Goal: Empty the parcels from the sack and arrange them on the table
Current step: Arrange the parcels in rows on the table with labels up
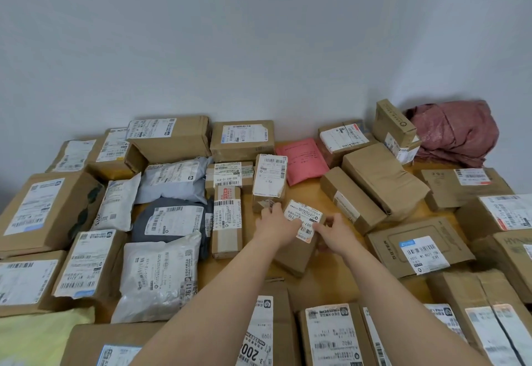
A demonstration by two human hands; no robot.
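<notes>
Far left boxes: three labelled cardboard boxes run down the table's left edge, the big one [43, 210] at mid-depth, and two more stand at the back-left corner.
Poly mailers: four in a cluster, two white, one pale blue-grey [175, 178], one dark grey [172, 219]; a yellow bag sits cut off at the near-left corner.
Back row: two larger cardboard boxes against the wall, small labelled boxes in front of them, a pink flat envelope [302, 161] beside.
Left hand [273, 221]: grip clamped on the left side of the small cardboard parcel [299, 239].
Right hand [334, 232]: grip pinched on the same parcel's right edge, over its white label.
Open room: bare wooden table [305, 196] shows only around this parcel, mid-table.
Right side: brown boxes packed close, some cut off at the right edge.
Sack [457, 132]: reddish, crumpled at the back-right corner.
</notes>
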